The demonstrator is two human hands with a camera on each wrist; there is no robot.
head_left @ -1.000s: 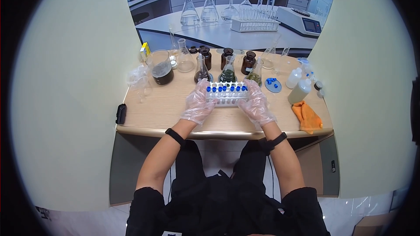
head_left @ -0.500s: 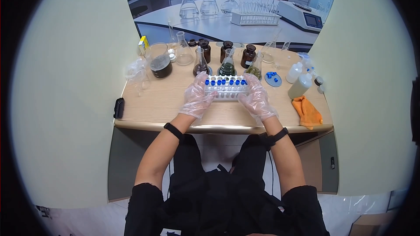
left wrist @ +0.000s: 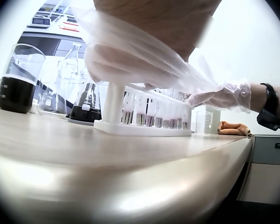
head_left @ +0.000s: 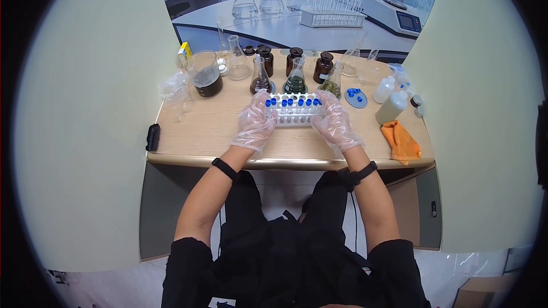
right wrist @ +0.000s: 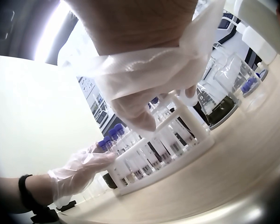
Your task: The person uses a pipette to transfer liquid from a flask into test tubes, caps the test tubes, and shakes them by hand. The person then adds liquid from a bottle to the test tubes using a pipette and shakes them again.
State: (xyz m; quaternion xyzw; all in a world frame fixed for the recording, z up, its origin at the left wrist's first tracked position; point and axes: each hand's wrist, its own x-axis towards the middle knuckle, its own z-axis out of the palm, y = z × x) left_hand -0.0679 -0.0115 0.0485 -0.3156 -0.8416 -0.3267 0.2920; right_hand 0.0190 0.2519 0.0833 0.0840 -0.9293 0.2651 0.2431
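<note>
A white rack (head_left: 294, 124) of capped test tubes stands near the middle of the table, its long side towards the person. Blue caps (head_left: 290, 102) top the tubes, and a little dark content shows at their bottoms in the left wrist view. The gloved left hand (head_left: 253, 122) grips the rack's left end, the gloved right hand (head_left: 335, 122) its right end. Seen from the left wrist, the rack's base (left wrist: 144, 129) rests on the tabletop. In the right wrist view, fingers of the right hand (right wrist: 135, 100) bend over the rack's near end, partly hiding caps.
Behind the rack stand three conical flasks with dark or greenish contents (head_left: 295, 84) and brown bottles (head_left: 323, 68). A beaker of dark liquid (head_left: 208, 84) is at left. To the right are a dish of blue caps (head_left: 356, 99), plastic bottles (head_left: 393, 108) and an orange cloth (head_left: 402, 141).
The head view has shifted slightly, so the table's items sit higher in it. Both hands keep their grip on the rack, and the tubes below the caps show more clearly.
</note>
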